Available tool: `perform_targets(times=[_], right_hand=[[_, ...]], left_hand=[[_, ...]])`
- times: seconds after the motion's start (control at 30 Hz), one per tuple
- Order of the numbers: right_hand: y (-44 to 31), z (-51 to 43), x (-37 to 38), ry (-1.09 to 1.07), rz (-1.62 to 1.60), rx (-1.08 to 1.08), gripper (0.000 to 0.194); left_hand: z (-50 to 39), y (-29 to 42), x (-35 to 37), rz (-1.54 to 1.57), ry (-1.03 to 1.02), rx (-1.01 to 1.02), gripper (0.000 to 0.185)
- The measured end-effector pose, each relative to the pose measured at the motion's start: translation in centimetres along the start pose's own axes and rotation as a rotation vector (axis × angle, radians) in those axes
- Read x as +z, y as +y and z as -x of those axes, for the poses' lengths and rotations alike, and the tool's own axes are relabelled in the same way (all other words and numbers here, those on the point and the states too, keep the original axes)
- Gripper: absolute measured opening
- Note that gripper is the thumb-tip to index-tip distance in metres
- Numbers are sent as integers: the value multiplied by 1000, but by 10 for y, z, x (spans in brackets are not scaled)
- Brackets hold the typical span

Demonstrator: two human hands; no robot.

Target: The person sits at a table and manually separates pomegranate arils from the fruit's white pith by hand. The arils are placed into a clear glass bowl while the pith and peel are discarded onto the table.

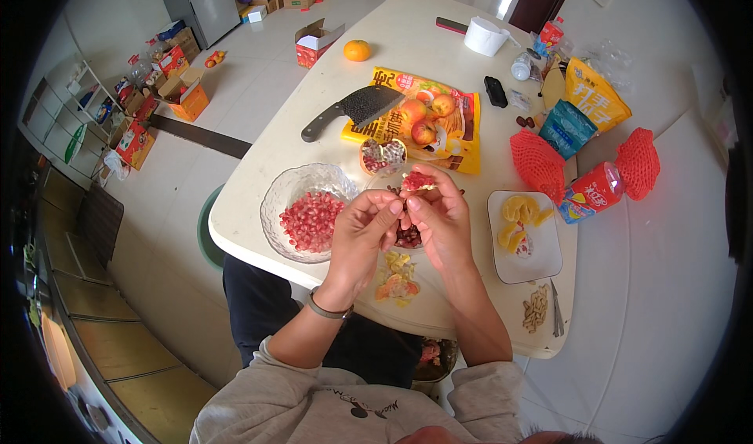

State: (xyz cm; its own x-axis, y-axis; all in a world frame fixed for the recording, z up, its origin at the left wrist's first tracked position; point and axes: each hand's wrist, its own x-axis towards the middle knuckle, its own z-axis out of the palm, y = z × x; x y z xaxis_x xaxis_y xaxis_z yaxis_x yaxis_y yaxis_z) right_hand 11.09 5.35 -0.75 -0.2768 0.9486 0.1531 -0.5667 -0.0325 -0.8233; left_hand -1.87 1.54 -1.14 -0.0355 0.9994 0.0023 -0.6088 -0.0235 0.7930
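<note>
My right hand holds a small piece of pomegranate between its fingers and thumb. Close against it, my left hand has its thumb and fingertips pinched near the piece; whether a seed lies between them is hidden. Under both hands is a bowl with dark red seeds, partly covered. To the left stands a clear glass bowl with loose pomegranate seeds. An opened pomegranate part sits just beyond the hands. Fruit peel lies on the table below them.
A cleaver rests on a yellow food package that also bears several apples. At right are a plate with orange segments, a drink bottle, red foam nets and shelled husks. A mandarin sits farther back.
</note>
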Motion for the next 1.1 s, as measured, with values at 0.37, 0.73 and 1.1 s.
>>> perform_targets(times=[0.37,0.73,1.1], right_hand=[[-2,1,2,17,81,11,39],[-1,1,0,0,137,7,36],[0,1,-4,-104,264,34,36]], left_hand=[[4,-2,4,-65,52,52,8],[-1,12,0,181,-23,-171,28],[2,9,-7,53,2,-77,19]])
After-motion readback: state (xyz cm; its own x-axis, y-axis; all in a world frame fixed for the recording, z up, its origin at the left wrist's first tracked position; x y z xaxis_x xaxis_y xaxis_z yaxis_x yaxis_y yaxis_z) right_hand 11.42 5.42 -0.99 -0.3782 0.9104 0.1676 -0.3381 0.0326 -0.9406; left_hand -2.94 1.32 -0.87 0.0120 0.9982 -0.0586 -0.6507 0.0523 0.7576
